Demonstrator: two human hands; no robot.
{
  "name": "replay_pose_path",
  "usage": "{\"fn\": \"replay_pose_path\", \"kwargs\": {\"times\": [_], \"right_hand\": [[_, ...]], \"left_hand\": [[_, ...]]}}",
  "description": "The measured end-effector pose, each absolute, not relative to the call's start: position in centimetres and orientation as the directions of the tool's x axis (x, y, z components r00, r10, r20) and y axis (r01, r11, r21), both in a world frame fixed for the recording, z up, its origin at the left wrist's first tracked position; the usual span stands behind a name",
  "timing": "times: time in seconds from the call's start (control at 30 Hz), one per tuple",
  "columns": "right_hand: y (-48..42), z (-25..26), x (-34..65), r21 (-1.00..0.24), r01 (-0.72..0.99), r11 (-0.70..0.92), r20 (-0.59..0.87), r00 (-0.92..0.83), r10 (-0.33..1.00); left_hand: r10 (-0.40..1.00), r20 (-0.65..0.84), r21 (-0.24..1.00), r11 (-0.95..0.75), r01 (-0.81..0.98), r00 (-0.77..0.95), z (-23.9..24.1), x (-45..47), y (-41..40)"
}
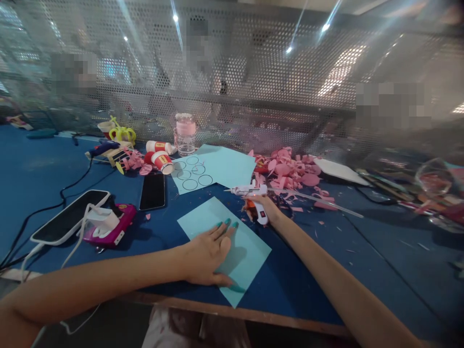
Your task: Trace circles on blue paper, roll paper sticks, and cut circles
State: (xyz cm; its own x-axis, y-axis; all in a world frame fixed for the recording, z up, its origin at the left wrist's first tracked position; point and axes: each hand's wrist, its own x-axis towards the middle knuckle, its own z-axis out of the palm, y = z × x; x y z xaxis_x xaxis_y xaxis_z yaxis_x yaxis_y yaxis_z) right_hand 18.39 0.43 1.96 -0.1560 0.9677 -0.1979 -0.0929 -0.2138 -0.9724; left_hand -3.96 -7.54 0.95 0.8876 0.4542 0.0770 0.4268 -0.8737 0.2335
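Note:
A light blue sheet of paper [203,212] lies at an angle near the table's front edge. My left hand [208,253] rests on it with fingers spread, green-blue nails pointing away from me and the thumb near the lower corner. Just beyond the sheet's right side, my right hand [268,208] is wrapped around a white hot glue gun [261,213]. Its nozzle points left, and a long clear glue stick [326,203] sticks out of its back. Part of the gun's handle is hidden by my fingers.
More blue sheets [228,164], one with drawn circles, lie behind. Pink paper scraps [286,169] are heaped at the right. To the left are a black phone [152,191], a larger white-edged phone [70,217], a magenta power strip [125,222] and red-white paper cups [162,162]. A jar [186,135] stands by the mesh screen [232,101].

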Motion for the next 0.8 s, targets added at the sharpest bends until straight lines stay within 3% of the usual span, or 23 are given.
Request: {"fn": "replay_pose_path", "kwargs": {"times": [0.33, 0.8], "right_hand": [[1.2, 1.3, 17.5, -0.969, 0.038, -0.243, -0.245, -0.169, 0.955], [1.5, 0.6, 17.2, -0.951, 0.144, -0.273, -0.292, -0.132, 0.947]], "left_hand": [[0.579, 0.099, 0.137, -0.814, 0.565, 0.81, 1.6, -3.2, -4.6], [0.604, 0.105, 0.275, -0.781, 0.561, 0.79, 0.0, -3.5, -3.8]]}}
